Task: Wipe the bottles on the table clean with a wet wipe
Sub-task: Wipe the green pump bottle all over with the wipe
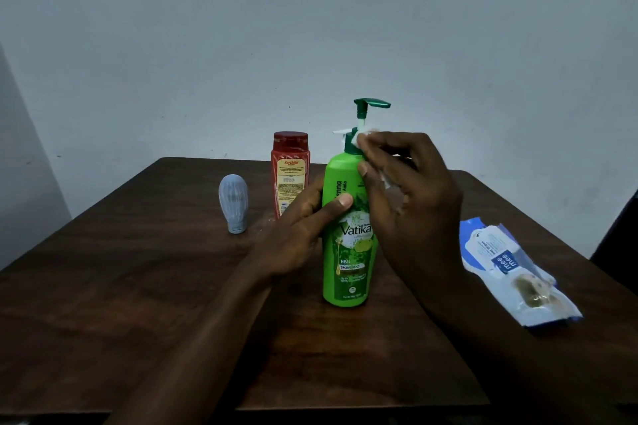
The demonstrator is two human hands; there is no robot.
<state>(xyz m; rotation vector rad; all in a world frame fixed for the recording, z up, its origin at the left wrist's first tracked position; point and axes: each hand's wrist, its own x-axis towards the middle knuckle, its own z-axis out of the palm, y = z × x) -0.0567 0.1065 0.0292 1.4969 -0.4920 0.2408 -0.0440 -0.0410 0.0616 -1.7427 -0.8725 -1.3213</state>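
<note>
Tabletop: the dark wooden tabletop [138, 304] is carrying everything, and two bare forearms are reaching in over its near edge.
Wipes pack: a blue and white wipes pack [511, 266] is lying flat over on the right, well apart from the bottles.
Green bottle: the green shampoo bottle [348, 252] is standing upright mid-table, label facing the person, between the two hands.
Left hand: the left hand [303, 221] is gripping the bottle's body from the left, thumb lying across the front of the label and the fingers curling round behind it.
Right hand: the right hand [411, 183] is up at the bottle's neck, its fingers [379, 148] bunching narrowly around a wet wipe.
Wet wipe: the white wet wipe [355, 141] is pressing against the collar just below the dark green pump head [371, 103].
Pale bottle: a small grey-blue bottle [233, 203] is standing cap-down off to the left.
Red bottle: a red bottle [290, 169] is standing upright just behind the left hand.
Wall: a plain pale wall [310, 28] is filling the background.
</note>
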